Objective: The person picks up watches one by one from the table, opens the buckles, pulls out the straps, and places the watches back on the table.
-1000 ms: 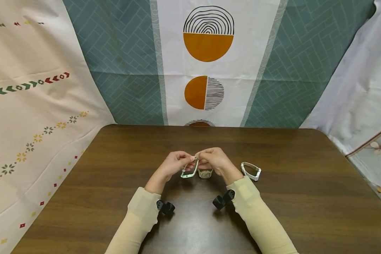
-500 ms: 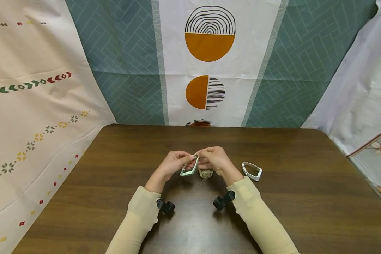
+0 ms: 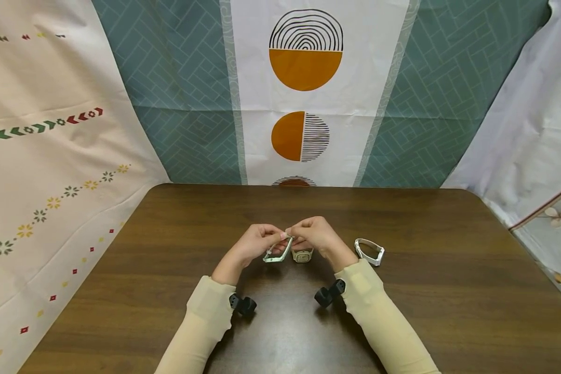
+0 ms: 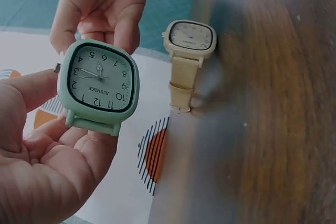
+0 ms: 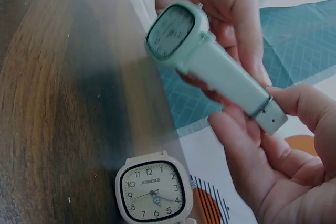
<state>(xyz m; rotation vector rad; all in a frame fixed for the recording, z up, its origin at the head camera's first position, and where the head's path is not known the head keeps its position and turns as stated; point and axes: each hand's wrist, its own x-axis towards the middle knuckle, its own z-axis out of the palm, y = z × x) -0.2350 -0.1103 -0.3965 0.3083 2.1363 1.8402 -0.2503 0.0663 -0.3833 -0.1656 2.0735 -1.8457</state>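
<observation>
A mint-green wristwatch (image 3: pixel 275 258) with a rounded square face hangs between both hands above the table. My left hand (image 3: pixel 257 243) pinches its strap near the top in the head view; in the left wrist view the dial (image 4: pixel 100 77) faces the camera. My right hand (image 3: pixel 315 236) pinches the strap end by the buckle (image 5: pixel 265 108), where the strap (image 5: pixel 226 74) forms a loop. Whether the buckle is fastened I cannot tell. Just behind the right fingers, a beige wristwatch (image 3: pixel 302 256) rests on the table, its dial (image 5: pixel 153 190) plain in the right wrist view.
To the right of my right hand a white wristwatch (image 3: pixel 369 253) lies on its side on the brown wooden table (image 3: pixel 425 291). Patterned cloths (image 3: pixel 191 104) hang behind the table and at both sides. A small black camera (image 3: pixel 329 294) sits at each wrist.
The mint-green watch tilted up slightly half a second ago, then swung back down. Both hands keep pinching its strap in nearly the same place. The other watches stay still.
</observation>
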